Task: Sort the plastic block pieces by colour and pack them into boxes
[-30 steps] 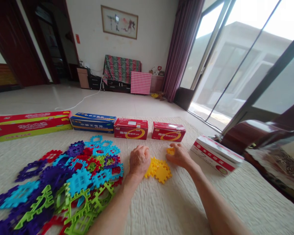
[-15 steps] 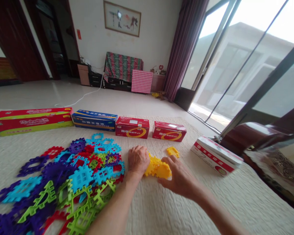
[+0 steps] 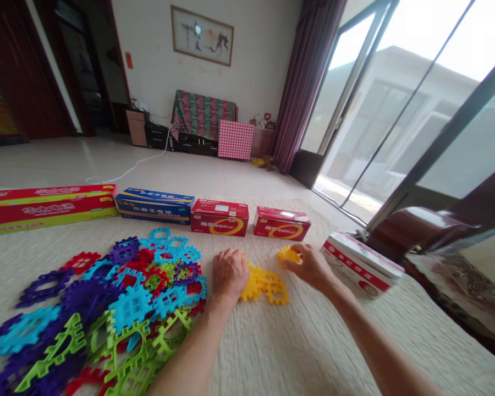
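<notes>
Left hand (image 3: 230, 272): we show it knuckles up, curled into a loose fist, its fingers on the left edge of the yellow panel (image 3: 268, 286). We cannot tell whether the fingers grip that edge or only press on it. The panel, several toothed yellow pieces joined together, lies flat on the quilt (image 3: 297, 346) between the two hands.

Right hand (image 3: 312, 268): just right of the panel, its fingertips pinch a single yellow tile (image 3: 287, 254). We see the tile a little beyond the panel's far right corner, apart from it and low over the quilt; whether it touches the quilt we cannot tell.

To the left of the left hand we mark the pile (image 3: 119, 297), a loose spread of toothed tiles in purple, blue, green and red. It runs from the near left corner up to a point level with the hands, and its right edge lies just beside the left wrist.

Beyond the hands, we note a row of boxes along the quilt's far edge: from the left, a long red box (image 3: 45, 206), a blue box (image 3: 154, 205), and two short red boxes (image 3: 219, 216) (image 3: 281, 224). A white box (image 3: 361, 264) lies at an angle just right of the right hand.

Farther off we see pale floor (image 3: 214, 176), a cabinet (image 3: 202, 118) under patterned cloth, a checked board (image 3: 235, 139) and a framed picture (image 3: 202, 35). Curtain (image 3: 301, 82) and glass doors (image 3: 396, 110) stand at right.
</notes>
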The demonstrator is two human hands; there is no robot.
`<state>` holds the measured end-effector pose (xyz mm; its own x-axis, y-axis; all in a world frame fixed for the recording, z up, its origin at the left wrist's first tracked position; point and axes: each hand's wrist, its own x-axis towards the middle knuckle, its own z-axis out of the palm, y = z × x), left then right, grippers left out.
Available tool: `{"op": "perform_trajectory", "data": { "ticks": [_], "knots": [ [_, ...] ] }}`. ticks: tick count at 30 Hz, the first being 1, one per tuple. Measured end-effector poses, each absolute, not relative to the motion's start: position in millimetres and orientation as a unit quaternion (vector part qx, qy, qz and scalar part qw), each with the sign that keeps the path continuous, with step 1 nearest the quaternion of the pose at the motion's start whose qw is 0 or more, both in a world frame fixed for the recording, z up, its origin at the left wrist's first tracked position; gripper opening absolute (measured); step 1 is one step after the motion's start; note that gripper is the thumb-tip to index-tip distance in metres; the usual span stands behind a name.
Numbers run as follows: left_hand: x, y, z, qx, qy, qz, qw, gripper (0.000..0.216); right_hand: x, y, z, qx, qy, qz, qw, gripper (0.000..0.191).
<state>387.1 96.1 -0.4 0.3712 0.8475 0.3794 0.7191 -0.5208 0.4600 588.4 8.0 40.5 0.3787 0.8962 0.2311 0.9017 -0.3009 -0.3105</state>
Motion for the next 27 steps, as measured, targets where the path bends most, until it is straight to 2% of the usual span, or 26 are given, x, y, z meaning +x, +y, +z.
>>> {"op": "perform_trajectory", "data": {
  "ticks": [8, 11, 13, 15, 20, 27],
  "knots": [
    [388, 97, -3, 0.818, 0.479, 0.298, 0.109, 0.027, 589, 14, 27, -0.815, -0.529, -0.065, 0.225, 0.044],
    [388, 97, -3, 0.818, 0.478, 0.301, 0.106, 0.027, 575, -2, 37, -0.743, -0.619, -0.004, 0.254, 0.034],
    [388, 98, -3, 0.819, 0.478, 0.299, 0.106, 0.027, 564, -12, 41, -0.684, -0.689, 0.08, 0.227, 0.033],
    [388, 98, -4, 0.82, 0.478, 0.296, 0.107, 0.027, 554, -21, 41, -0.661, -0.718, 0.12, 0.184, 0.041],
    [389, 98, -5, 0.819, 0.478, 0.298, 0.107, 0.026, 542, -24, 38, -0.674, -0.716, 0.121, 0.136, 0.044],
    [389, 98, -6, 0.82, 0.478, 0.301, 0.1, 0.026, 549, -23, 42, -0.659, -0.727, 0.123, 0.148, 0.044]
  ]
}}
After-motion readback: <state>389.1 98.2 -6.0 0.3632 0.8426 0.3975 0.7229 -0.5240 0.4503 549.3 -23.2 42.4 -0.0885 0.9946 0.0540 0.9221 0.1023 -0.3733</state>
